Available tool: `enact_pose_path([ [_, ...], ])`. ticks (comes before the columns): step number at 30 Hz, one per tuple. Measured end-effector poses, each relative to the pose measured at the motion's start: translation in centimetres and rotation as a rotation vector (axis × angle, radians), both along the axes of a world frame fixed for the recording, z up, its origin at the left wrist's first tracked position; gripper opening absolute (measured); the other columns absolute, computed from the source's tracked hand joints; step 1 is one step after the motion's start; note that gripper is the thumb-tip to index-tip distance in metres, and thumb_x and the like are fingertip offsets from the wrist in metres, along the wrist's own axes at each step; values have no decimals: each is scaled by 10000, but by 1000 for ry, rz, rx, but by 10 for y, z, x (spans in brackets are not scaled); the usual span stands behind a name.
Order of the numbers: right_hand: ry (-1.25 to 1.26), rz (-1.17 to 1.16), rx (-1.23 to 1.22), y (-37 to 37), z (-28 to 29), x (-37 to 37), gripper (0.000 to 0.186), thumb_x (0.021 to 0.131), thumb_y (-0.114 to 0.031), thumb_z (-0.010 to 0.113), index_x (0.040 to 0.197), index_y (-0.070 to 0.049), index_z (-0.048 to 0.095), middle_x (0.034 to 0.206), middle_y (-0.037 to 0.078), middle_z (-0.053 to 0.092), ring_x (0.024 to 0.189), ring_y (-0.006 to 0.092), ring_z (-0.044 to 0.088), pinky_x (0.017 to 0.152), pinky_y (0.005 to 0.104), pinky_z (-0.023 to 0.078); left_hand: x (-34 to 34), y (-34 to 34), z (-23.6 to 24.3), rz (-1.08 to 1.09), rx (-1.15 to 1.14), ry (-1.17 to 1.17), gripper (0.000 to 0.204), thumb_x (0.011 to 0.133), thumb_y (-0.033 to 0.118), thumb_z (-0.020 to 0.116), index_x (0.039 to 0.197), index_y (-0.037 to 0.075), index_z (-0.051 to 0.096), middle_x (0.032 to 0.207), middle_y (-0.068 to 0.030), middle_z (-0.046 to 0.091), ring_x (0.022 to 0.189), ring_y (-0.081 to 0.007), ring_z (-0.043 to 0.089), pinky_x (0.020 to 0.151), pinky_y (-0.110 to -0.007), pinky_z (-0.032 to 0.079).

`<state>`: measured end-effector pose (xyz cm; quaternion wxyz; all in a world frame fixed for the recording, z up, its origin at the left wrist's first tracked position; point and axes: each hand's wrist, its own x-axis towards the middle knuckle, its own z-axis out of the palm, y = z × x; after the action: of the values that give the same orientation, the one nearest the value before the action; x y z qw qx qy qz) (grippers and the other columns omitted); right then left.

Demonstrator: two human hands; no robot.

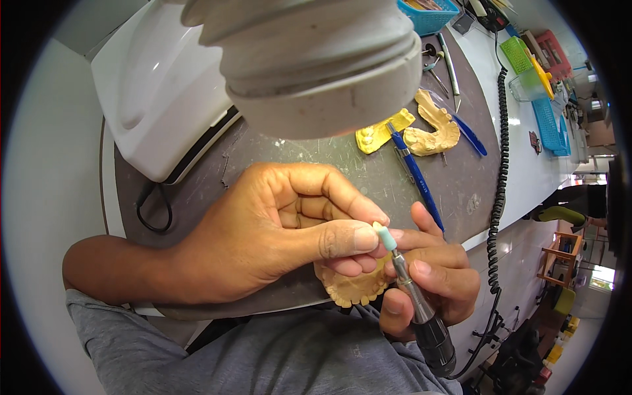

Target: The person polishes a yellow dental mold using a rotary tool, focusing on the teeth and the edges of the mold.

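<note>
My left hand (283, 230) pinches a tiny cream-coloured piece (376, 226) between thumb and forefinger; it looks like a dental crown, mostly hidden by the fingertips. My right hand (447, 270) is wrapped round a rotary handpiece (413, 293), a metal nose on a black body with a cord. The handpiece carries a pale green grinding bit (388, 239), whose tip meets or nearly meets the cream piece; I cannot tell which. Below both hands lies a beige dental cast (349, 291) with a row of teeth, partly covered by my fingers.
A ribbed grey suction hose (322, 72) hangs over the bench, beside a white machine (164, 85). Beyond my hands lie a blue mechanical pencil (418, 178), a yellow cast piece (382, 133) and a beige arch cast (436, 131). A coiled black cord (501, 164) runs along the right.
</note>
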<state>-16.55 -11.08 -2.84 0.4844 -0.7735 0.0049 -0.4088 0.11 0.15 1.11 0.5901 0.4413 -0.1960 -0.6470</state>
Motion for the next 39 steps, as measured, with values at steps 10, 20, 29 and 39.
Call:
enact_pose_path([
  [10, -17, -35, -7, 2, 0, -1, 326, 752, -111, 724, 997, -51, 518, 857, 108, 626, 907, 298, 658, 968, 477, 425, -2, 2, -1, 53, -57, 24, 160, 886, 46, 561, 1025, -23, 525, 883, -112, 616, 817, -146, 638, 694, -240, 550],
  [20, -55, 26, -88, 3, 0, -1, 355, 746, -132, 747, 1019, -64, 530, 858, 92, 621, 953, 327, 640, 959, 487, 429, -6, 3, -3, 57, -31, -19, 123, 888, 37, 554, 994, -25, 552, 919, -108, 606, 846, -134, 616, 695, -242, 542],
  [29, -27, 35, -60, 2, -1, 0, 360, 740, -128, 751, 1019, -60, 534, 860, 92, 628, 967, 331, 635, 949, 478, 438, -4, -1, -4, 132, -8, 16, 146, 883, 37, 567, 1007, -39, 566, 993, -117, 610, 902, -143, 622, 770, -241, 533],
  [39, 59, 81, -174, 0, 15, -3, 383, 734, -122, 757, 1045, -85, 536, 872, 75, 628, 978, 315, 634, 953, 478, 432, -4, -2, -3, 87, -27, -79, 166, 891, 33, 548, 1032, -51, 575, 1055, -170, 601, 960, -173, 612, 816, -262, 526],
])
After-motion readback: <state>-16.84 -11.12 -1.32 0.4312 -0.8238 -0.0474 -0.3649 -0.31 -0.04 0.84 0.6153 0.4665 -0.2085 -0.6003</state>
